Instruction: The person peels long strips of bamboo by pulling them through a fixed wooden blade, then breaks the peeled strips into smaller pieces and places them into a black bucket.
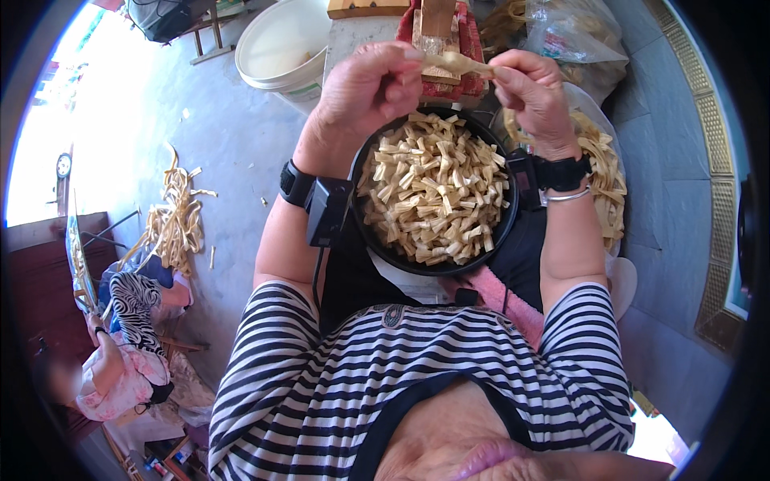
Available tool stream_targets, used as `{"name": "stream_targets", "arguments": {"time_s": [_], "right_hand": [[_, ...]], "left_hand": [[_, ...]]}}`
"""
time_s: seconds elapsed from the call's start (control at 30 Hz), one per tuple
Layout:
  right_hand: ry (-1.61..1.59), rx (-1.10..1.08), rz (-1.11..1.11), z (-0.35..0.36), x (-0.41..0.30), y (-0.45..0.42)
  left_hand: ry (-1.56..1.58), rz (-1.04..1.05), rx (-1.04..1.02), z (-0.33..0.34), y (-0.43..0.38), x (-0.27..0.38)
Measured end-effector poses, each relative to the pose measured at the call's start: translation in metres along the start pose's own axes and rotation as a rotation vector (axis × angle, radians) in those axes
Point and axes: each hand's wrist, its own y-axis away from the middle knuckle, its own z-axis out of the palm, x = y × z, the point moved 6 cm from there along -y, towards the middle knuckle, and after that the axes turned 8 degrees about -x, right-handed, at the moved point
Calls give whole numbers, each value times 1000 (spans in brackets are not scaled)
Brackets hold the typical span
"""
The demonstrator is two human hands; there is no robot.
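Between my hands a pale, twisted strip with a knot [458,62] is stretched above a wooden block on a red cloth. My left hand [385,78] pinches its left end between thumb and finger. Its right end is held by my right hand [529,87], near which a strip hangs down. Below the hands a round black pan [360,225] rests at my lap, heaped with short knotted pieces [436,189] of the same pale, dried-looking material. The wooden block [437,21] stands upright just beyond the knotted strip.
A white bucket [283,45] stands left of the bench [355,42]. Long strips [601,174] lie in a bag at the right, below another plastic bag [577,39]. More strips [174,222] lie on the floor at left, near a seated person [120,367]. A pink towel [505,300] lies on my lap.
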Motion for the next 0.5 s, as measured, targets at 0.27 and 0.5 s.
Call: {"name": "stream_targets", "arguments": {"time_s": [0.27, 0.5], "right_hand": [[271, -13, 62, -3, 9, 0], [544, -85, 83, -6, 13, -22]], "left_hand": [[-1015, -134, 125, -20, 8, 16], [-1387, -3, 64, -16, -15, 3]]}}
